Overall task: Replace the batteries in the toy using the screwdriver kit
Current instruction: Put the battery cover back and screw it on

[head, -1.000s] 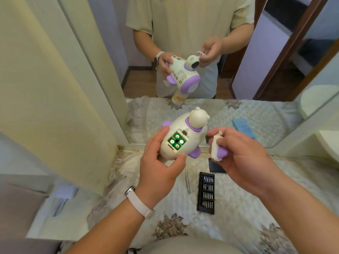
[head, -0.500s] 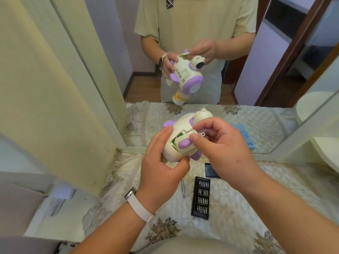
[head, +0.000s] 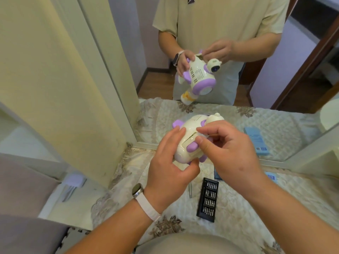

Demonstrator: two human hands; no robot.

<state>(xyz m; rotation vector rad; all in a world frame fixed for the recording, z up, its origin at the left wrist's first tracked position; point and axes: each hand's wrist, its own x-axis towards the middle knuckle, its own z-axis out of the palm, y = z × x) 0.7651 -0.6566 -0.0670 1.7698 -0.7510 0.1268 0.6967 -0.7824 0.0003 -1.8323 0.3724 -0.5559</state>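
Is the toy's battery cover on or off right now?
On but not flush: the cover hides the batteries, with a dark gap along its edge.

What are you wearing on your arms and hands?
Both forearms are bare, with no sleeves reaching them and no gloves. The left hand has a watch at its wrist, a round silver case on a white band. The right hand wears nothing, no rings or straps that show.

The room was evenly and softly lit, bright with no hard glare; shadows under the hands were faint. Wide-angle distortion bowed the mirror frame (head: pixel 117 74) and walls toward the edges — the corners stretched. Detail was slightly soft throughout — fine textures smeared.
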